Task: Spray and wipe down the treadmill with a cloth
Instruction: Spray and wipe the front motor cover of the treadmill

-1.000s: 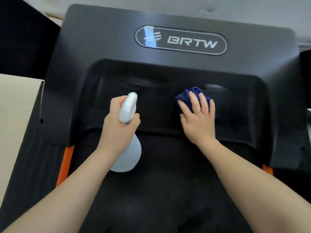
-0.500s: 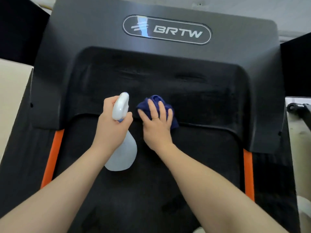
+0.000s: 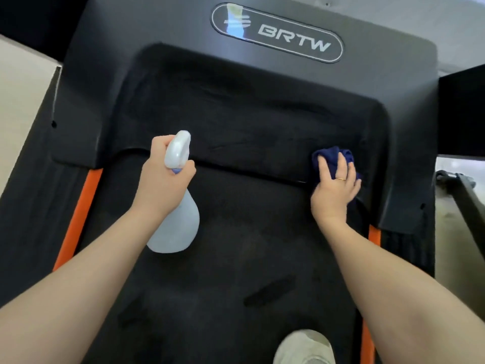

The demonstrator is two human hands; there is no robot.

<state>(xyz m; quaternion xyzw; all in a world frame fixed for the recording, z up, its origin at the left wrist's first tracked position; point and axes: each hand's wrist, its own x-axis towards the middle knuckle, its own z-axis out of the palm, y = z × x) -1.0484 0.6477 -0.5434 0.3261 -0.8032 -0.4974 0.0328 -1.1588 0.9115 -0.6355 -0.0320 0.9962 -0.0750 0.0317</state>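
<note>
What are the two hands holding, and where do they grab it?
The left hand grips the spray bottle round its neck, under the head. The right hand presses the blue cloth flat on the treadmill.

Left hand [image 3: 164, 185] grips spray bottle [image 3: 175, 208]; right hand [image 3: 334, 190] presses blue cloth [image 3: 330, 156] on treadmill [image 3: 183, 85].

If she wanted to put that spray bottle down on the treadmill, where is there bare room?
The widest bare patch is the belt between the spray bottle in her left hand and her right hand. The recessed cover surface below the BRTW logo is bare too. It is crowded at the right, around the blue cloth, and near the shoe.
</note>
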